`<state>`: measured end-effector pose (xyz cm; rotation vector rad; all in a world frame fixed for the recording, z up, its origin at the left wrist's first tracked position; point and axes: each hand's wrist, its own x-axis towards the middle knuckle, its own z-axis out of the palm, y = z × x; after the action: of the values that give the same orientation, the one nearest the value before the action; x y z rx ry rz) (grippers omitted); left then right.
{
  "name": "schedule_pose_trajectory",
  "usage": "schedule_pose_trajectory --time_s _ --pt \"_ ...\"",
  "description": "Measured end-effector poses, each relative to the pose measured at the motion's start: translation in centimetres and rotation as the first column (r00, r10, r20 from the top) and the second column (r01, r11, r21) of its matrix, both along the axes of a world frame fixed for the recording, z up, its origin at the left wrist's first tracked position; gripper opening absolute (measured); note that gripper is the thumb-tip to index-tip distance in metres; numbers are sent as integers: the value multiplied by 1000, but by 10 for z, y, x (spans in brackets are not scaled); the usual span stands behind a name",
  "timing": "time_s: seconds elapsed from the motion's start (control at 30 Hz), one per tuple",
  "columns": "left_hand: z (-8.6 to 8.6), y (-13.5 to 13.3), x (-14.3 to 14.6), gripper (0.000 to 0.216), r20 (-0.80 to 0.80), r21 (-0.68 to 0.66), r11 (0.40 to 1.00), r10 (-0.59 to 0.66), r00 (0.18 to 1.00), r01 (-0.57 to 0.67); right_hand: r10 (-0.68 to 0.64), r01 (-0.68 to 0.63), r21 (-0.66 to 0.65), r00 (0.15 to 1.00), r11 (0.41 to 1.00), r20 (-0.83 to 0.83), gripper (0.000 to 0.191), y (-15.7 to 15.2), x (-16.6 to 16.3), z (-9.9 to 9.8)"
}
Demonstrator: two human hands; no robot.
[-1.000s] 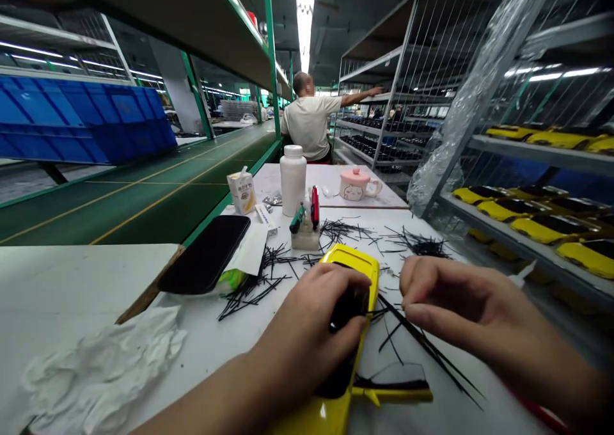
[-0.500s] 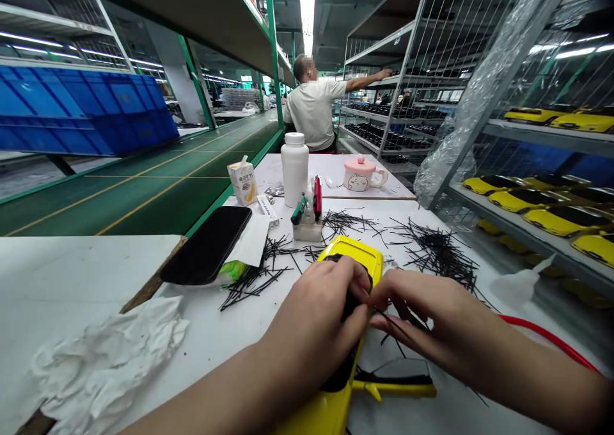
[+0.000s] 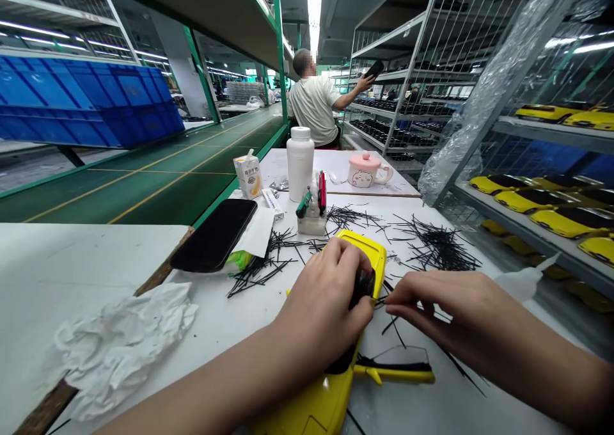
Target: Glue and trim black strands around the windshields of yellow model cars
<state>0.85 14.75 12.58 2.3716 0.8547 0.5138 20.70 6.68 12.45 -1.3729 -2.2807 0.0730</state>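
A yellow toy car body (image 3: 369, 251) with black windows lies lengthwise on the white table (image 3: 230, 323) in front of me. My left hand (image 3: 330, 294) is curled over its roof and grips it. My right hand (image 3: 432, 300) sits just right of the car, fingers pinched on a thin black strip (image 3: 394, 323) at the car's side. Loose black strips (image 3: 434, 243) are scattered behind and to the right. A yellow and black car part (image 3: 396, 372) lies beside the car's near end.
A black phone (image 3: 215, 233) lies at left, crumpled white cloth (image 3: 119, 345) nearer me. A white bottle (image 3: 300, 163), small carton (image 3: 248, 174), pink mug (image 3: 363, 169) and pen holder (image 3: 313, 214) stand behind. Shelves with yellow car bodies (image 3: 547, 214) run along the right. A person (image 3: 314, 105) works ahead.
My right hand came in from the right to the car's side and pinched a strip there. The person ahead has lifted a dark object off the shelf.
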Motion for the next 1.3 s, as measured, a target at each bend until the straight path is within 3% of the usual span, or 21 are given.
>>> schedule_pose_trajectory --time_s 0.17,0.33,0.5,0.57,0.63,0.77,1.07,1.3 --pt "0 0 2 24 -40 10 1000 9 999 -9 -51 -15 -319 979 948 -199 20 1 3 5" --pt "-4 -2 4 24 -7 53 998 26 1000 -26 -206 -46 -669 934 742 -292 23 7 4 9" --pt "-8 4 0 23 129 38 998 -60 990 55 -268 -58 -773 919 632 -288 28 10 3 2" --pt "-8 8 -5 23 298 -52 993 -82 951 102 -292 -26 -767 916 641 -275 30 9 3 -2" --pt "-7 13 -9 22 430 -174 982 4 903 78 -284 -4 -723 918 690 -277 32 6 4 -6" --pt "-4 16 -12 22 445 -354 935 201 873 -35 -208 -15 -623 937 782 -283 27 2 6 -16" --pt "-2 14 -9 23 438 -346 937 203 876 -44 -90 -91 -531 948 842 -306 22 6 0 -20" --pt "0 15 -10 22 431 -369 927 237 871 -70 -76 -121 -532 939 838 -335 21 6 0 -23"
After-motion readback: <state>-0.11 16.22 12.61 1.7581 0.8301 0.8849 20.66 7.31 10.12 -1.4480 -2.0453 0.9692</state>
